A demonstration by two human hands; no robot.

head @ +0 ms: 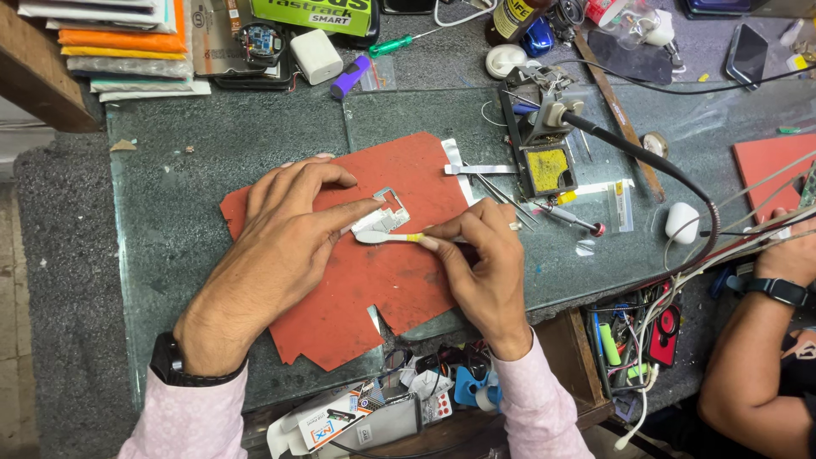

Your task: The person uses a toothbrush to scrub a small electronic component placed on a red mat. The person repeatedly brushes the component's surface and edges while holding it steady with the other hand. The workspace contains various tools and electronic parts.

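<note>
My left hand (280,242) lies flat on a red mat (365,289), its forefinger pressing down on a small silvery circuit board (384,217). My right hand (480,263) pinches a small brush with a yellow neck (387,238), whose white head touches the board's lower edge. A dark watch sits on my left wrist. Both sleeves are pale pink.
A soldering iron stand with a yellow sponge (546,166) stands to the right on the glass-topped bench (178,221), tweezers (501,195) beside it. Stacked folders (119,42) are at back left. Another person's arm with a watch (765,331) is at right. An open drawer of clutter (408,399) is below.
</note>
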